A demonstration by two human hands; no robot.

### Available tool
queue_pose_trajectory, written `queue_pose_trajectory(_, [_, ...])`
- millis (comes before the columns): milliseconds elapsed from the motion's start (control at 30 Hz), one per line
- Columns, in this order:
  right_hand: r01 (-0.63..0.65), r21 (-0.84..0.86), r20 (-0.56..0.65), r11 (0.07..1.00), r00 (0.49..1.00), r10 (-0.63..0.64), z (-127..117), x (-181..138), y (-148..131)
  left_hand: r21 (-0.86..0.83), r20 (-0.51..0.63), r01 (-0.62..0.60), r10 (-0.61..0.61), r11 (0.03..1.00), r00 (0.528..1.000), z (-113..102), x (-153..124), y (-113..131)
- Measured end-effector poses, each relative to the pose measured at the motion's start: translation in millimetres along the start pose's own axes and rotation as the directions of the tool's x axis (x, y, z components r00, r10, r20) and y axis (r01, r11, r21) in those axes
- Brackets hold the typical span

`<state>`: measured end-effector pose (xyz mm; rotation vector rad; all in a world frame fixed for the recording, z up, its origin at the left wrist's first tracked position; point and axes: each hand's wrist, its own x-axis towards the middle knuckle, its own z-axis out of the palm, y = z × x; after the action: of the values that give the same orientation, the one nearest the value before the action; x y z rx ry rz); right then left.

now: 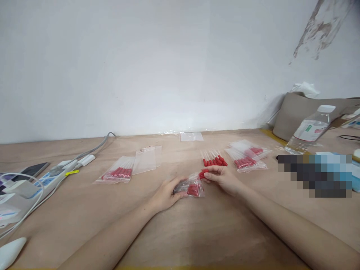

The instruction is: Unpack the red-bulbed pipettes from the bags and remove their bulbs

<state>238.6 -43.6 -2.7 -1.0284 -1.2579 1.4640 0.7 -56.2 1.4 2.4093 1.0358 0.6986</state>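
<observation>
My left hand (168, 194) is closed around a small clear zip bag (201, 192), with thumb and fingers on its near and far sides. Several droppers with red rubber bulbs lie inside this bag. At the bag's upper right, my right hand (222, 179) pinches a dropper by its red bulb (203, 174); its clear stem is hard to make out against the plastic. Just beyond the right hand lies a row of loose droppers (215, 161), bulbs towards me.
Filled bags lie in a pile (247, 157) at right and another filled bag (118, 170) at left, beside flat bags (146, 159). One more bag (191, 137) sits near the wall. A power strip (52, 180) with cables is far left; a water bottle (309, 131) stands far right.
</observation>
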Motion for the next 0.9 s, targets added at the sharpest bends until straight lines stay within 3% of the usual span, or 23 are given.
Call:
queue_pose_trajectory(200, [0.100, 0.018, -0.194, 0.995, 0.976, -0.095, -40, 4, -37, 0.026, -0.033, 0.053, -0.052, 0.998, 0.998, -11, -3, -15])
queue_pose_trajectory(267, [0.196, -0.085, -0.289, 0.977, 0.933, -0.212, -54, 4, -53, 0.033, -0.046, 0.082, -0.080, 0.996, 0.996, -13, -4, -21])
queue_pose_trajectory(333, [0.274, -0.278, -0.297, 0.921, 0.887, -0.354, -63, 7, -61, 0.029, -0.055, 0.092, -0.091, 0.995, 0.994, -13, -3, -24])
queue_pose_trajectory(400, [0.355, -0.514, -0.228, 0.781, 0.821, -0.524, -65, 14, -59, 0.026, -0.058, 0.091, -0.089, 0.996, 0.994, -13, -3, -24])
queue_pose_trajectory(467, [0.421, -0.715, -0.082, 0.558, 0.742, -0.665, -63, 24, -48, 0.028, -0.054, 0.092, -0.091, 0.995, 0.994, -13, -3, -23])
queue_pose_trajectory(567, [0.476, -0.837, 0.155, 0.268, 0.676, -0.720, -57, 38, -26, 0.028, -0.047, 0.104, -0.102, 0.994, 0.994, -14, -3, -21])
queue_pose_trajectory(667, [0.483, -0.866, 0.278, 0.125, 0.674, -0.685, -56, 46, -10, 0.027, -0.041, 0.108, -0.107, 0.994, 0.993, -16, -3, -19])
queue_pose_trajectory(900, [0.429, -0.893, 0.437, -0.135, 0.759, -0.483, -61, 39, -8, 0.025, -0.027, 0.111, -0.110, 0.994, 0.994, -16, -2, -22])
